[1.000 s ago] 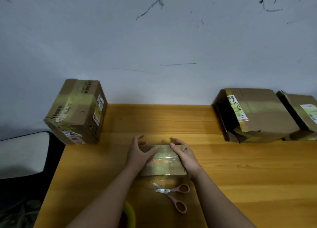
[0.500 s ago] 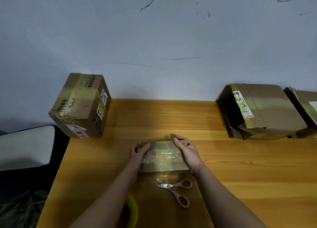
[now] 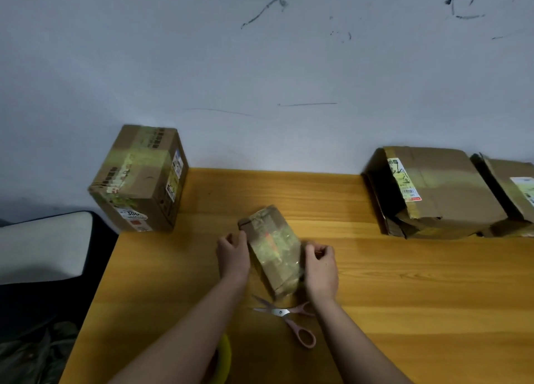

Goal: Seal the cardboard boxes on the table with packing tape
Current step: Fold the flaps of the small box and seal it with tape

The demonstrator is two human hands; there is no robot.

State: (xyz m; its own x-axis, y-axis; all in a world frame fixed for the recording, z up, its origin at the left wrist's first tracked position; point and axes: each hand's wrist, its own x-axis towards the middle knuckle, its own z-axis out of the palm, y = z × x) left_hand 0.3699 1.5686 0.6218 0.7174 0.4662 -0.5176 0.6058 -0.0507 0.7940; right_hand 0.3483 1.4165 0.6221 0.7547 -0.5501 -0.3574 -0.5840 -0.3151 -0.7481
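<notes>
The wooden counter (image 3: 404, 297) runs along a scuffed grey wall (image 3: 260, 65), and a small taped cardboard box (image 3: 273, 250) lying near the counter's middle serves as the landmark for all else. Far to the right of that small box, against the wall, sits a large crumpled cardboard box (image 3: 445, 192) with a printed label, its front flaps crushed; touching its right side is another labelled box (image 3: 514, 192), cut off by the frame edge. Far to the left of the small box, at the counter's back left corner, stands a tall taped box (image 3: 138, 181) with stickers on its side and front. The small box itself lies turned at an angle, its top covered in glossy clear tape, one short end pointing toward the wall. The left hand (image 3: 233, 255) presses against its left side with fingers curled along the edge, grasping it. The right hand (image 3: 320, 265) grips its right side, fingers curled at the edge. Just in front of the small box, touching the counter, lie pink-handled scissors (image 3: 289, 317), blades slightly apart. Nearer the viewer and leftward, a yellow tape roll (image 3: 225, 357) peeks from under the left forearm.
</notes>
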